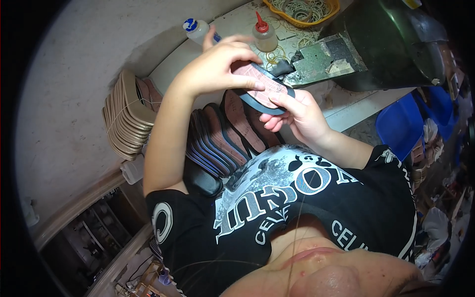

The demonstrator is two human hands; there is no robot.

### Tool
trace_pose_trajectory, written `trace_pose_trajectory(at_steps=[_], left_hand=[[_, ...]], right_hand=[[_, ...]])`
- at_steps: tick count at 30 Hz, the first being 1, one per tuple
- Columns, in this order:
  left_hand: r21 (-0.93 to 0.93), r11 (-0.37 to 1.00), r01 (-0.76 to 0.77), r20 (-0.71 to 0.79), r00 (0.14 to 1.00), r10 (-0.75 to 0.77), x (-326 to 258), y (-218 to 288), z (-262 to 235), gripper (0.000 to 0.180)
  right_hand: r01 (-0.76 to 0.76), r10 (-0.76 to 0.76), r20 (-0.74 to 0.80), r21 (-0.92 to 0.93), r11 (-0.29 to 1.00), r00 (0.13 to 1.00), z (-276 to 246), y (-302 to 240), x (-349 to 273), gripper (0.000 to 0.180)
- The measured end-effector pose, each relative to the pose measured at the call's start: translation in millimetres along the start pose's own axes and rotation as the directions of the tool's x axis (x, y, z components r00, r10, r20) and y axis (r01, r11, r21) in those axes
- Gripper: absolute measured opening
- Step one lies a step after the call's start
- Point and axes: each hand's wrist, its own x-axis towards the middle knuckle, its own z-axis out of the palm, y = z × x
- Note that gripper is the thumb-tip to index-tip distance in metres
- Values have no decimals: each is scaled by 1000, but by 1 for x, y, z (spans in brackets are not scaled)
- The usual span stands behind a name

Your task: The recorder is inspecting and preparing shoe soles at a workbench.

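head view: glue bottles (264,34) beyond insole (262,89)

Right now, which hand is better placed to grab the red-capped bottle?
Left, probably. The left hand grips the insole from above, its fingers close beneath the red-capped bottle. The right hand supports the insole from below, farther from the bottle.

Beyond the fingers stands a pale table (237,24) against a grey wall (74,74). A blue plastic chair (401,126) sits right of them; a dim wooden shelf (94,222) lies below left.
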Motion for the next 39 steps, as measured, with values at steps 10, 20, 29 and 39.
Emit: trace_pose_trajectory(at_steps=[10, 20, 29, 39], left_hand=[[-197, 953, 232, 470, 875, -116, 12, -5, -12, 45], [-152, 880, 449, 361, 854, -373, -22, 36, -1, 45], [-486, 505, 713, 527, 701, -481, -36, 36, 26, 38], [-604, 167, 780, 566, 566, -599, -25, 69, 28, 56]], right_hand=[[-47, 47, 0, -22, 999, 999, 1, -6, 4, 46], [-7, 6, -19, -31, 1000, 1000, 2, -6, 3, 48], [5, -2, 24, -109, 994, 1000, -5, -5, 8, 37], [-178, 236, 152, -320, 931, 960, -20, -18, -40, 29]])
